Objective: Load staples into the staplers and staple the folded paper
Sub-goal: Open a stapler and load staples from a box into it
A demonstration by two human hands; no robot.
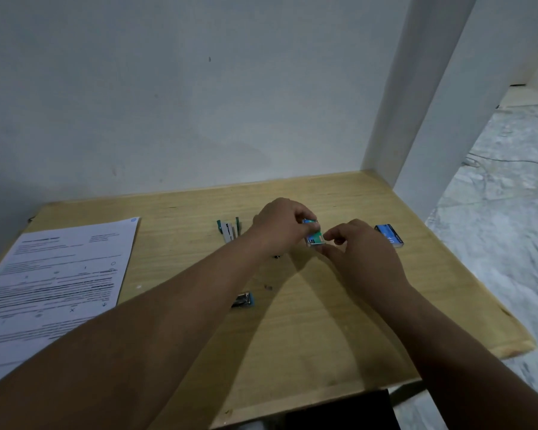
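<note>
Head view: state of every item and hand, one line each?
left hand: grips small staple box
right hand: pinches at same box
small staple box: held above table
blue staple box: lying on table, untouched
green stapler: on table, swung open
printed paper: flat, not folded

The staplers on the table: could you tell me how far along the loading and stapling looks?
Early. Done: one stapler lies opened on the table. In hand: the left hand grips a small staple box while the right hand pinches at its end. Left: another stapler and a blue box lie untouched, and the paper lies flat, apparently unfolded and unstapled.
</note>
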